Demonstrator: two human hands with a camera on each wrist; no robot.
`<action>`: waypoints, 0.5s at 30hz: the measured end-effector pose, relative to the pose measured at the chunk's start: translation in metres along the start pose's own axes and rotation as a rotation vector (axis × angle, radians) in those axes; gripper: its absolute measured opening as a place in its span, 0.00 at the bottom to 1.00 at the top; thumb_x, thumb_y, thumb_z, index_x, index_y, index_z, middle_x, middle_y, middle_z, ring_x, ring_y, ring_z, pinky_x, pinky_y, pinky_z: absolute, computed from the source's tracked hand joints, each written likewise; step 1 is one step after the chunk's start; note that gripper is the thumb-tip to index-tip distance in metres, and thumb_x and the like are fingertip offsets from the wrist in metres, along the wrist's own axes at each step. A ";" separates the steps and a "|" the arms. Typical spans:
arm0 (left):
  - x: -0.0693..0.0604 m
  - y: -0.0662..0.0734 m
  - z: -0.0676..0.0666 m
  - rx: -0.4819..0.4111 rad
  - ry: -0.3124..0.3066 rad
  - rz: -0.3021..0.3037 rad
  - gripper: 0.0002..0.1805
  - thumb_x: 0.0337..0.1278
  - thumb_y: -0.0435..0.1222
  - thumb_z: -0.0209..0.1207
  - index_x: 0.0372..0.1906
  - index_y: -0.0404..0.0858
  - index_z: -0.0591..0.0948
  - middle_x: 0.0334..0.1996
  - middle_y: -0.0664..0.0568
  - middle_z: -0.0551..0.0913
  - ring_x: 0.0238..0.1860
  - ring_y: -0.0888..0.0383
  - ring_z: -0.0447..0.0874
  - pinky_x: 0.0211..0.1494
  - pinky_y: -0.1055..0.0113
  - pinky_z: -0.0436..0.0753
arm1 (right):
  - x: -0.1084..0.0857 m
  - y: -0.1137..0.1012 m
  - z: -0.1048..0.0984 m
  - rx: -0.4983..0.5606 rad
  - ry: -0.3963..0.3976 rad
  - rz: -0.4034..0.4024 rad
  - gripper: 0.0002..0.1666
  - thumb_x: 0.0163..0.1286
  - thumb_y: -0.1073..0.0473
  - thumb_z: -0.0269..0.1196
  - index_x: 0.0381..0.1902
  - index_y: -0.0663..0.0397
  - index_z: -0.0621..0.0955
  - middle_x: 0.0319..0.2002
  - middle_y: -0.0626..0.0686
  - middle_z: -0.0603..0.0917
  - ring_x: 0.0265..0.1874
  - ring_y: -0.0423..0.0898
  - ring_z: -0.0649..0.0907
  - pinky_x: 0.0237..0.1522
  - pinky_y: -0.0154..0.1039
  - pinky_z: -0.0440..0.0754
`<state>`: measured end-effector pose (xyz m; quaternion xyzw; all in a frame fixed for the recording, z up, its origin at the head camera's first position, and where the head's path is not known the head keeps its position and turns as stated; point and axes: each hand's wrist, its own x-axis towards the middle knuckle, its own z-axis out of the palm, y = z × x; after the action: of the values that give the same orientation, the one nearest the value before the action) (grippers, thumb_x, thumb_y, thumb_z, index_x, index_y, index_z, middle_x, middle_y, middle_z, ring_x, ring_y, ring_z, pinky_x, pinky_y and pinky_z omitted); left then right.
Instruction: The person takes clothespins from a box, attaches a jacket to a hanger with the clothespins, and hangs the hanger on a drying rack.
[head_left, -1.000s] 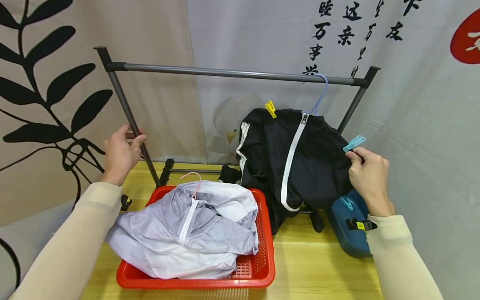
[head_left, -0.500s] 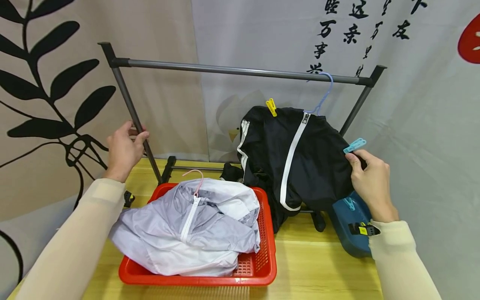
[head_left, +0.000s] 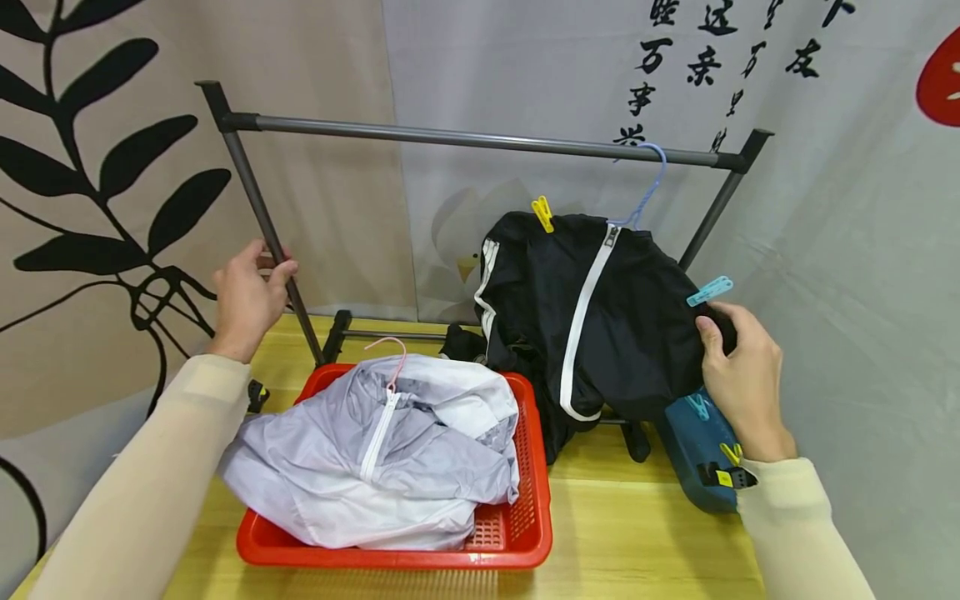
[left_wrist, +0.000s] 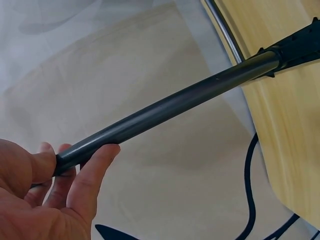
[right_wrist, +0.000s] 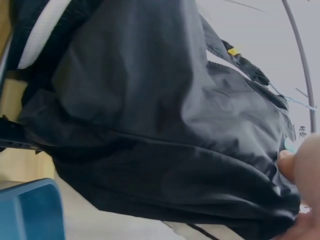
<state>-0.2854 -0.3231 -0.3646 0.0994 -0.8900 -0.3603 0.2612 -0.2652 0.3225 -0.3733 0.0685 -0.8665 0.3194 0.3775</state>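
My left hand holds the left post of a dark grey clothes rack, thumb on one side and fingers on the other; the left wrist view shows the post within its fingers. A black jacket with a white zipper hangs from the top rail on a blue hanger. With thumb and fingers, my right hand grips the jacket's right shoulder side, just under a light blue clothespin. A yellow clothespin sits on the other shoulder. Black fabric fills much of the right wrist view.
A red basket at the front holds a grey and white jacket with a pink hanger. Below my right hand stands a blue bin with clothespins in it. The rack's foot rests on the wooden table.
My right hand has shifted slightly down from beside the light blue clothespin and now grips the black jacket just beneath it. My left hand stays on the post. The head view moved slightly.
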 end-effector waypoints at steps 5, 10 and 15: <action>0.000 -0.001 0.000 0.005 0.004 -0.010 0.21 0.94 0.46 0.59 0.71 0.35 0.83 0.69 0.32 0.90 0.60 0.31 0.95 0.34 0.84 0.71 | -0.008 0.002 0.005 0.022 0.015 -0.072 0.27 0.89 0.57 0.69 0.76 0.66 0.81 0.71 0.72 0.84 0.75 0.74 0.81 0.78 0.76 0.76; 0.001 0.000 0.000 0.012 0.006 -0.004 0.20 0.94 0.45 0.59 0.70 0.35 0.83 0.68 0.32 0.91 0.60 0.32 0.96 0.36 0.82 0.71 | -0.020 0.004 0.010 0.035 0.053 -0.143 0.33 0.87 0.61 0.69 0.81 0.68 0.76 0.79 0.74 0.75 0.81 0.72 0.73 0.86 0.70 0.71; 0.001 0.004 0.001 0.013 -0.005 -0.015 0.20 0.94 0.44 0.60 0.71 0.34 0.83 0.69 0.31 0.90 0.62 0.30 0.95 0.33 0.84 0.70 | -0.035 0.005 0.012 -0.018 0.109 -0.219 0.36 0.85 0.62 0.70 0.84 0.65 0.75 0.85 0.74 0.70 0.85 0.74 0.69 0.88 0.71 0.68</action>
<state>-0.2863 -0.3198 -0.3621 0.1070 -0.8921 -0.3568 0.2558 -0.2493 0.3149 -0.4062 0.1419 -0.8349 0.2716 0.4573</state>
